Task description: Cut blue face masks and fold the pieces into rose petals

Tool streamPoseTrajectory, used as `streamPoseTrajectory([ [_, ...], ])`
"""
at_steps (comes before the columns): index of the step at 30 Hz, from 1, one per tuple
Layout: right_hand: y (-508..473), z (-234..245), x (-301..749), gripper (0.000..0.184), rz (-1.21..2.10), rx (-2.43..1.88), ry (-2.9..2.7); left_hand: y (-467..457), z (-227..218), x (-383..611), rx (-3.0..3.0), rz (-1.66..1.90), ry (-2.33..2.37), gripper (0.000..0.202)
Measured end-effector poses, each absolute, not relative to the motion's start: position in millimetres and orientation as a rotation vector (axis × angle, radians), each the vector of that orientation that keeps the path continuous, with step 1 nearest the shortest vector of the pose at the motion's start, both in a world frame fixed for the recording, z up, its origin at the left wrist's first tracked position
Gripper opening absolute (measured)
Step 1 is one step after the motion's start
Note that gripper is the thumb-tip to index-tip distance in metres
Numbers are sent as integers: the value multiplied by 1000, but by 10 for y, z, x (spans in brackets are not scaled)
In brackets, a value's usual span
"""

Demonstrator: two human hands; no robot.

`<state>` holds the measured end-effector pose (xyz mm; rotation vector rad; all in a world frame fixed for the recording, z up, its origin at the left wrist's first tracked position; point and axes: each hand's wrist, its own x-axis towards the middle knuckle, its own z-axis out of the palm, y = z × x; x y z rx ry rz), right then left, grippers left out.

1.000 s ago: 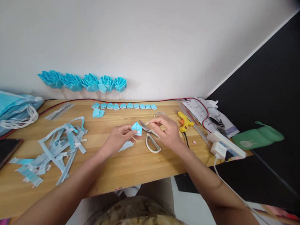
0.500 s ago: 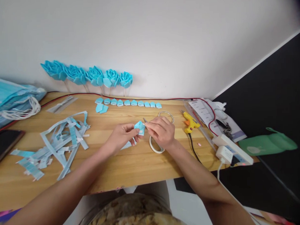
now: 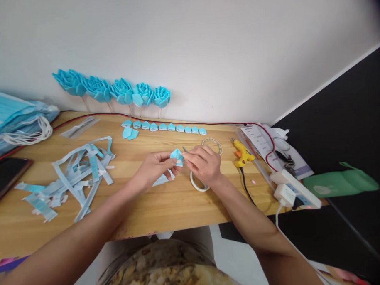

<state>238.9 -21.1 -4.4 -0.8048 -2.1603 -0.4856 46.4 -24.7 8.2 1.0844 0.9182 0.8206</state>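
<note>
My left hand [image 3: 155, 166] pinches a small folded light-blue piece [image 3: 177, 156] just above the wooden table [image 3: 167, 205]. My right hand [image 3: 203, 165] is closed beside it, its fingertips touching the right side of the same piece. White-handled scissors [image 3: 196, 181] lie under my right hand, with the blades poking out near the blue piece. Another flat blue scrap [image 3: 162, 179] lies under my left hand.
A row of several small folded blue pieces [image 3: 167, 127] lies near the wall, below several blue flowers [image 3: 113, 89]. Cut blue strips [image 3: 75, 173] pile at the left. At the right are a tape ring [image 3: 212, 142], a yellow glue gun [image 3: 242, 154] and a power strip [image 3: 296, 188].
My right hand moved left from beside the scissors and closed in on the blue piece. The view shifted slightly.
</note>
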Motion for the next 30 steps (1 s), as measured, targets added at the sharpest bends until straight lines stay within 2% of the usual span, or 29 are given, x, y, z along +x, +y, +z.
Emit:
streamPoseTrajectory([
  [9, -200, -57, 2365, 19, -468, -737, -2183, -240, 90, 459, 1061, 849, 948, 21],
  [18, -195, -23, 2384, 28, -176, -814, -2291, -229, 54, 454, 1062, 896, 937, 22],
  [22, -202, -14, 2369, 27, 121, -905, -2122, -230, 80, 452, 1075, 892, 957, 21],
  [27, -203, -65, 2345, 33, 879, -1082, -1736, -236, 99, 472, 1121, 840, 997, 21],
  [30, -206, -105, 2316, 39, 1113, -1059, -1644, -242, 76, 485, 1166, 818, 1026, 22],
])
